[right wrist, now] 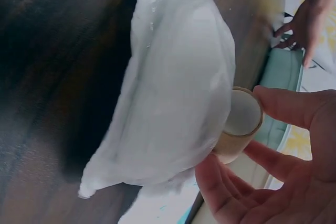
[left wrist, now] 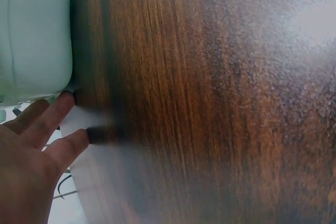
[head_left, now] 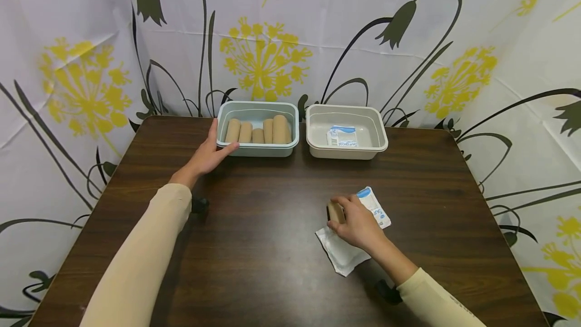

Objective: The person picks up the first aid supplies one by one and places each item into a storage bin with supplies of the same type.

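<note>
My left hand (head_left: 206, 155) rests at the left end of the light blue-green bin (head_left: 258, 151), its fingers straight along the side and its thumb at the front rim. Several tan rolls (head_left: 281, 129) stand inside that bin. With thumb and fingertips, my right hand (head_left: 358, 223) pinches a short tan roll (right wrist: 239, 142), whose pale round end shows in the right wrist view. Under and beside this hand lie a plain white packet (head_left: 342, 254) and a white packet with blue print (head_left: 374, 207). The plain one looks puffed up close to the roll in the right wrist view.
To the right of the blue-green bin stands a cream bin (head_left: 347, 153), holding a blue-and-white packet (head_left: 342, 136). Both bins are near the back edge of the dark wooden table (head_left: 254, 266). Behind it hangs a flowered curtain (head_left: 272, 29).
</note>
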Available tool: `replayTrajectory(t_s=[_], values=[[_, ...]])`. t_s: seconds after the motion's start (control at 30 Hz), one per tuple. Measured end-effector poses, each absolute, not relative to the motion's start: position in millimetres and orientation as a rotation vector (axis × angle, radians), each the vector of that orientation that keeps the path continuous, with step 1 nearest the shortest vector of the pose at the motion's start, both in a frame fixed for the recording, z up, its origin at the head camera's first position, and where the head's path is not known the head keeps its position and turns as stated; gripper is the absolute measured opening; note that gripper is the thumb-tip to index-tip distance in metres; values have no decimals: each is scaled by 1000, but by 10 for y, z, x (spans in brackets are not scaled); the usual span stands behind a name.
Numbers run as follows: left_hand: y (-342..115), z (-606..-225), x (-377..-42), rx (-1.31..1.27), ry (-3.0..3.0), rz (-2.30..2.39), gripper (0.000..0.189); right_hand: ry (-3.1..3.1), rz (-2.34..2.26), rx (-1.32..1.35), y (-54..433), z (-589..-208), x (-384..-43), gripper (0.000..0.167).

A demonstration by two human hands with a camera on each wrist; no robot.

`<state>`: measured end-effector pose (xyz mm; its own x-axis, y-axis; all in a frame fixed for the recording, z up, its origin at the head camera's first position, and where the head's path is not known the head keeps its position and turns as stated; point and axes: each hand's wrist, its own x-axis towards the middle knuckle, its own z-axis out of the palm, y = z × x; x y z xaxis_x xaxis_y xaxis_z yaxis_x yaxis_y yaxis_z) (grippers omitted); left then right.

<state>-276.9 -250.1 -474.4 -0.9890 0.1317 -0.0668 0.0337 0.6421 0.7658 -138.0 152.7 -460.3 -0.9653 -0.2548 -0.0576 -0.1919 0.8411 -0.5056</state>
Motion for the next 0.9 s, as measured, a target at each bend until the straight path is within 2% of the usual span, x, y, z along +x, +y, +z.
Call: replayTrajectory(t_s=[0.53, 0.9], values=[[-2503, -4723, -2742, 132, 2738, 1275, 102, 2889, -786, -370, 1549, -4629, -1416, 51], [-2493, -4724, -2754, 134, 2734, 1272, 102, 2820, -914, -270, 1571, -4541, -1455, 51]])
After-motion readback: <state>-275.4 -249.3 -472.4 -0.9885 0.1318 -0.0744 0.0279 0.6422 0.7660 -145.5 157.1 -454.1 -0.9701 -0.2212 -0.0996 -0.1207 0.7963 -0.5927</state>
